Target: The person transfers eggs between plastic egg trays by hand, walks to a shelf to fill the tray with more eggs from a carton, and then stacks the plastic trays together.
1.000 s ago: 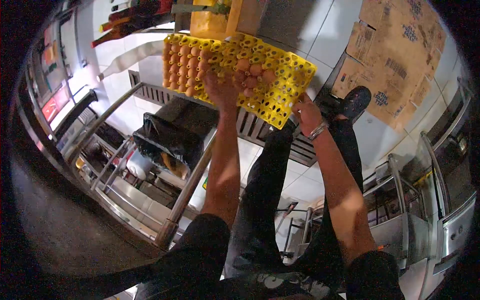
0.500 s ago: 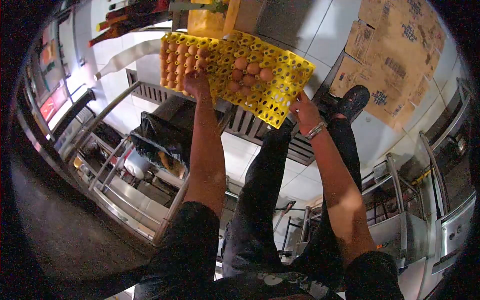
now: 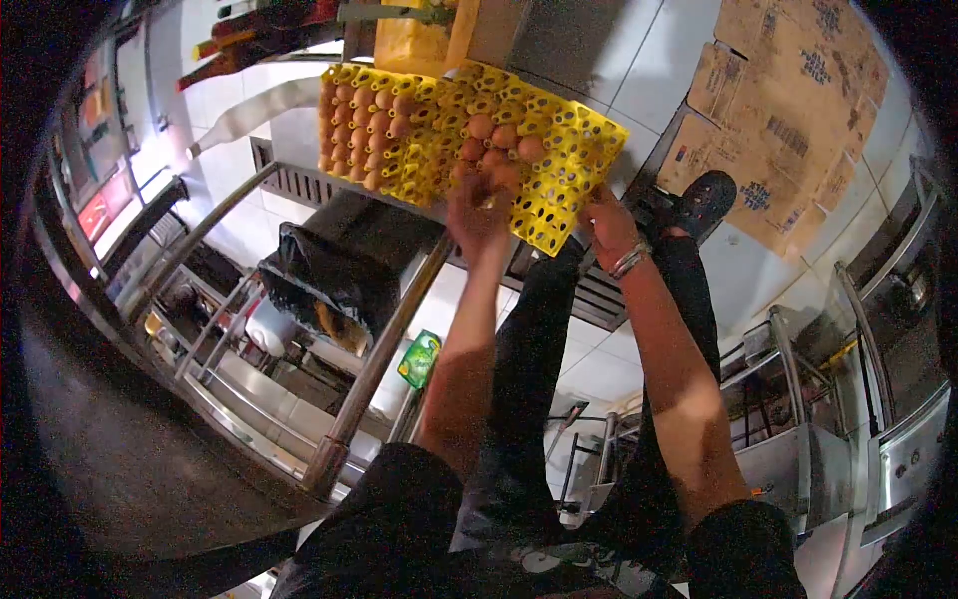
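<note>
Left hand (image 3: 479, 222): curled at brown oval eggs (image 3: 505, 137) in a dimpled yellow plastic tray (image 3: 567, 190); cannot tell if grasping one.
Right hand (image 3: 611, 236): grips that tray's edge.
Egg step: apparently hand-sorting, beside a fuller yellow tray (image 3: 407, 180).
Next move: calls for gentle handling, tray steady.

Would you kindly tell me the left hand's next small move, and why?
Probably lower the left hand gently beside the small cluster of eggs in the yellow tray: bare pockets adjoin the cluster, and the right hand is at the tray's edge. Whether the left hand holds an egg is unclear.
</note>
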Demonstrator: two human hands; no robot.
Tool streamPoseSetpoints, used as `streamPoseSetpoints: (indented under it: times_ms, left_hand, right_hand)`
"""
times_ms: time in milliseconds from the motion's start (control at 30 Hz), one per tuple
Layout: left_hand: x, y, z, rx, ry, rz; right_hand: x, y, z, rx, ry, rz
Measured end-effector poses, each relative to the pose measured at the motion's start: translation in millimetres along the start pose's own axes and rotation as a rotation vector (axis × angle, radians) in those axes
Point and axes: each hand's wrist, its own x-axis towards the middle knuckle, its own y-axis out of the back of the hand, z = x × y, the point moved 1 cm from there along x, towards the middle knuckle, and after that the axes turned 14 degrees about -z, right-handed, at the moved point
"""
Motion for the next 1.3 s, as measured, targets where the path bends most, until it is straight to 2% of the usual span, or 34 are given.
streamPoseSetpoints:
  times_ms: [33,67,167,200,233,300,367,400,467,500,533,567,600,633,667,700,767,800,867,900,933,967,1000,1067,1133,1167,1233,1267,1300]
  left_hand:
    - [0,-16,-7,-0.343,-0.064,-0.009]
    - [3,-23,-16,-0.514,-0.096,-0.014]
    - [14,-33,-34,-0.916,-0.071,-0.067]
    - [14,-31,-33,-0.992,-0.051,-0.082]
    - [13,-18,-21,-0.550,-0.099,-0.080]
    - [27,-1,-26,-0.451,-0.092,-0.071]
    - [60,25,-45,-0.546,-0.105,0.052]
    - [78,37,-56,-0.300,-0.178,0.167]
    - [116,56,-61,0.157,-0.140,0.259]
    - [150,60,-91,0.155,-0.141,0.261]
    - [186,56,-141,-0.228,-0.285,0.162]
    - [192,54,-145,-0.419,-0.356,0.110]
    - [196,52,-146,-0.613,-0.418,0.055]
    - [186,57,-103,-0.056,-0.209,0.119]
    - [180,62,-75,0.499,0.007,0.176]
    - [180,64,-71,0.497,0.010,0.180]
    - [177,63,-61,1.188,-0.399,0.238]
    - [181,63,-72,1.186,-0.399,0.238]
    - [181,66,-92,1.037,-0.326,0.303]
    - [178,68,-96,0.987,-0.303,0.323]
    - [172,72,-103,0.670,-0.185,0.249]
    - [157,77,-93,0.512,-0.130,0.205]
    - [142,81,-83,0.355,-0.072,0.176]
    - [75,73,-15,0.384,-0.256,0.174]
    - [36,52,-26,0.105,-0.258,-0.074]
    - [32,29,-67,-0.009,-0.210,-0.141]
    - [15,1,-82,-0.124,-0.163,-0.207]
    - [-11,-1,-51,-0.138,-0.176,-0.172]
    - [-18,-5,-44,-0.146,-0.185,-0.153]
  right_hand:
    - [1,1,4,-0.107,0.076,-0.007]
    - [1,2,9,-0.213,0.153,-0.006]
    - [-8,-3,-22,-0.201,0.017,-0.022]
    - [-14,-12,-49,0.034,-0.123,0.020]
    - [-17,-17,-65,0.269,-0.262,0.062]
    - [-18,-17,-67,0.358,-0.218,0.043]
    - [-17,-13,-47,0.453,-0.186,0.025]
    - [-8,-4,-14,0.109,-0.047,-0.004]
    - [-2,4,6,-0.238,0.097,-0.036]
    - [-2,6,7,-0.232,0.086,-0.049]
    - [-6,3,-6,-0.230,0.079,-0.054]
    - [-9,-1,-18,-0.229,0.073,-0.059]
    - [-19,-15,-65,-0.018,-0.046,-0.023]
    - [-26,-24,-91,0.194,-0.165,0.015]
    - [-24,-22,-82,0.192,-0.167,0.015]
    - [-17,-18,-70,0.149,-0.147,0.007]
    - [-13,-14,-54,0.105,-0.128,0.000]
    - [-13,-14,-53,0.108,-0.133,0.006]
    - [-14,-9,-37,0.112,-0.141,0.017]
    - [-11,-4,-25,-0.113,-0.030,-0.010]
    - [-9,0,-12,-0.224,0.026,-0.027]
    - [-8,2,-7,-0.335,0.084,-0.036]
    - [-8,0,-9,-0.288,0.068,-0.039]
    - [-14,-5,-26,-0.238,0.047,-0.046]
    - [-23,-14,-65,0.187,-0.187,-0.041]
    - [-22,-16,-67,0.187,-0.186,-0.041]
    - [-19,-16,-68,0.218,-0.227,0.012]
    - [-16,-12,-46,0.219,-0.228,0.013]
    - [-9,-4,-8,0.044,-0.076,0.021]
